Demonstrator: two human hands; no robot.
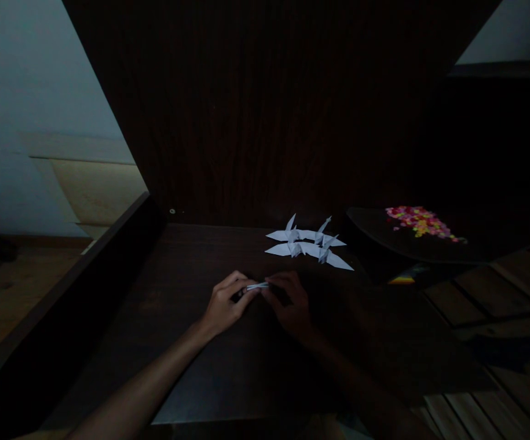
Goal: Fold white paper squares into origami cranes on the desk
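A small folded piece of white paper is seen nearly edge-on, with thin layers showing. My left hand pinches its left end between thumb and fingers. My right hand grips the right end in the same way, and the fingertips of both hands are close together. Just beyond my hands, several white origami cranes stand on the dark wooden table, in two rows with their wings outstretched. The paper's ends are hidden under my fingers.
A dark board rises behind the table, and a raised side panel runs along the left. To the right, a dark curved surface bears a cluster of small pink, red and yellow pieces. Wooden slats lie at the far right.
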